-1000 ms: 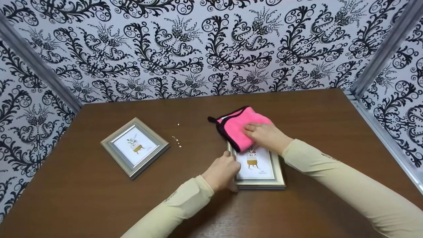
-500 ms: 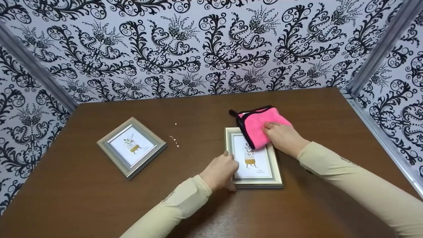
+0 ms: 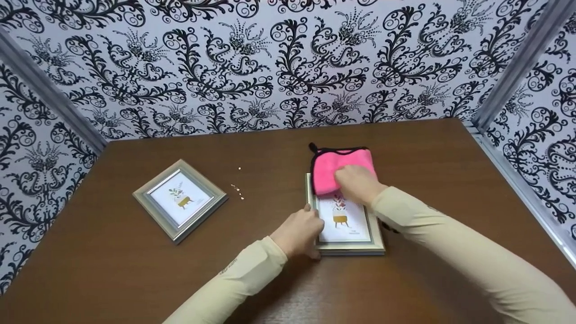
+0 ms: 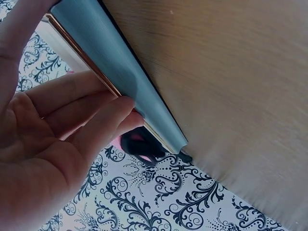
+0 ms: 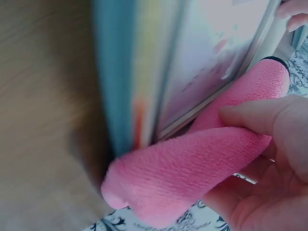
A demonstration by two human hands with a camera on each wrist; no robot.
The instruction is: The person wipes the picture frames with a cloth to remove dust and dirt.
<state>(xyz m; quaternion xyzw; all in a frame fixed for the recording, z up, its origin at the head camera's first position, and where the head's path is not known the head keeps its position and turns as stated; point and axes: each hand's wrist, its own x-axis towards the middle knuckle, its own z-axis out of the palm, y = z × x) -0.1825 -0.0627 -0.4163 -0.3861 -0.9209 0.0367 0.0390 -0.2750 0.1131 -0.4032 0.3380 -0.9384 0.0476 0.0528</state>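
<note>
A silver-gold picture frame (image 3: 351, 246) lies face up at the right of the table, showing a print of a plant in a footed yellow pot. My left hand (image 3: 299, 231) grips its left side. In the left wrist view, curled fingers (image 4: 103, 126) of that hand lie along the frame's blue-grey edge (image 4: 120, 72). Over the far end of the frame is a folded pink cloth (image 3: 325, 173) with black trim. My right hand (image 3: 357, 182) holds the cloth, its thumb pressed into a fold in the right wrist view. The cloth hides the frame's far edge.
A second, similar picture frame (image 3: 180, 198) lies turned at an angle on the left of the brown table (image 3: 148, 279). Several small pale crumbs (image 3: 237, 190) are scattered between the frames. A patterned wall (image 3: 225, 67) stands behind the table.
The cloth and my right hand first slid right across the top of the frame, then came back left to its far left corner. My left hand keeps its place on the frame.
</note>
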